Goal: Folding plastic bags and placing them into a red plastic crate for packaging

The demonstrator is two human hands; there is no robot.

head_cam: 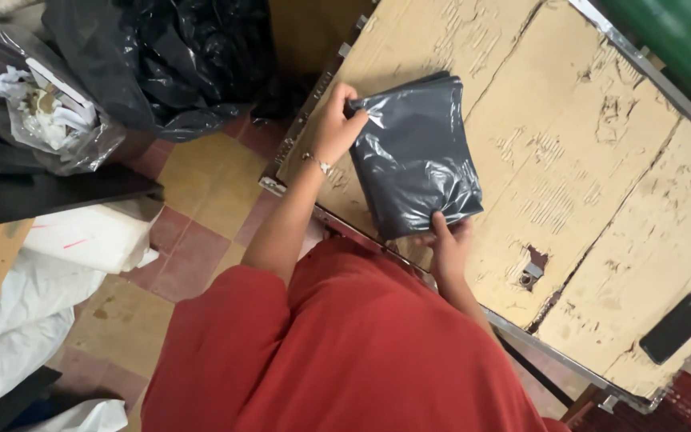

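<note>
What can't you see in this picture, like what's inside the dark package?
- What the grey plastic package holds: the head view shows only opaque wrap.
- The fingertips of the left hand and right hand: tucked behind the package's edges.
- The black phone: too small and dark to show its screen.
- The worn table: cut off by the picture's right edge.
</note>
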